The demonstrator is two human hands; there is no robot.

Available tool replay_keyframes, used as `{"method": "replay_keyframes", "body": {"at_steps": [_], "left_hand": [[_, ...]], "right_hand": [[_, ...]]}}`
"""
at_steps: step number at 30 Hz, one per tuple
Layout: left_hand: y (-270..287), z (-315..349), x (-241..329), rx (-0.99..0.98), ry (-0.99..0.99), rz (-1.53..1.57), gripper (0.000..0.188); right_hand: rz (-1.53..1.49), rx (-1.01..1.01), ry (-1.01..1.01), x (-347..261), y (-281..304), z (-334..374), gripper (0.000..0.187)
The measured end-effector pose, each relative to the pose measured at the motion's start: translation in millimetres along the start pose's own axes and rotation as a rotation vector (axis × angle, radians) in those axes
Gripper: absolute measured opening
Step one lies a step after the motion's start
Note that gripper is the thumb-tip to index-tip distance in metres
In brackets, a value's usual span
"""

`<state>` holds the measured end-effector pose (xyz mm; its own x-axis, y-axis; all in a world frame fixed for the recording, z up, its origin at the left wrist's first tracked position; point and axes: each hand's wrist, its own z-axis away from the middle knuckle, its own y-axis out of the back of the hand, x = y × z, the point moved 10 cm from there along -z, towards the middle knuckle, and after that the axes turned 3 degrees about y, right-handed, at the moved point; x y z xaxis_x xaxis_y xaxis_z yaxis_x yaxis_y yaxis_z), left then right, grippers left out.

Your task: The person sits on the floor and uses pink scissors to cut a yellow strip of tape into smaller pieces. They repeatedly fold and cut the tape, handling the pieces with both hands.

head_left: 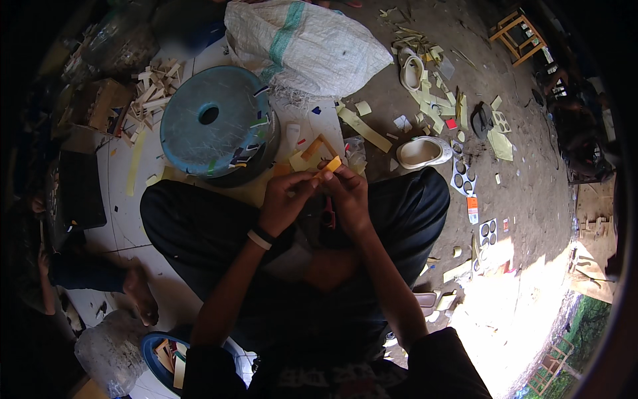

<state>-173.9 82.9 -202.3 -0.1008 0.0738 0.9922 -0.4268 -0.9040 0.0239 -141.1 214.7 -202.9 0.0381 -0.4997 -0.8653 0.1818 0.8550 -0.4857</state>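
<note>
In front of my lap, my right hand [350, 194] pinches a small flat orange-yellow strip [333, 163] between thumb and fingers. My left hand [287, 198] meets it from the other side, its fingertips closed at the strip's lower end. A band circles my left wrist. Just below the right hand, a pinkish-red handle [328, 213], partly hidden, rests between my legs. Beyond my fingers lies a brownish-orange angled piece [319, 147] among pale yellow scraps. To the left of it stands a round blue-grey stool [189, 136] with a hole in its top and bits stuck along its rim.
A white woven sack [312, 50] with a green stripe lies ahead. Wooden offcuts [156, 86] heap at far left. Pale shoes [423, 152], paper scraps and punched sheets [463, 174] litter the dirt floor. A blue basin [159, 362] holds pieces near another person's foot [141, 296].
</note>
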Motion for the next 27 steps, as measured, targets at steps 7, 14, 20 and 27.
{"method": "replay_keyframes", "body": {"at_steps": [7, 14, 20, 27], "left_hand": [[-0.1, 2.3, 10.5, 0.034, -0.07, -0.077, 0.023], [-4.3, 0.5, 6.2, -0.001, -0.016, 0.012, 0.023], [8.7, -2.0, -1.0, 0.08, -0.01, -0.087, 0.021], [32.2, 3.9, 23.7, 0.349, -0.156, -0.224, 0.023]], "right_hand": [[0.047, 0.127, -0.031, 7.7, 9.5, 6.7, 0.019], [-0.005, 0.201, 0.013, 7.3, 19.2, 1.8, 0.02], [-0.03, 0.174, 0.12, -15.4, 43.3, -3.8, 0.019], [0.281, -0.016, 0.041, -17.5, 14.6, -0.2, 0.017]]}}
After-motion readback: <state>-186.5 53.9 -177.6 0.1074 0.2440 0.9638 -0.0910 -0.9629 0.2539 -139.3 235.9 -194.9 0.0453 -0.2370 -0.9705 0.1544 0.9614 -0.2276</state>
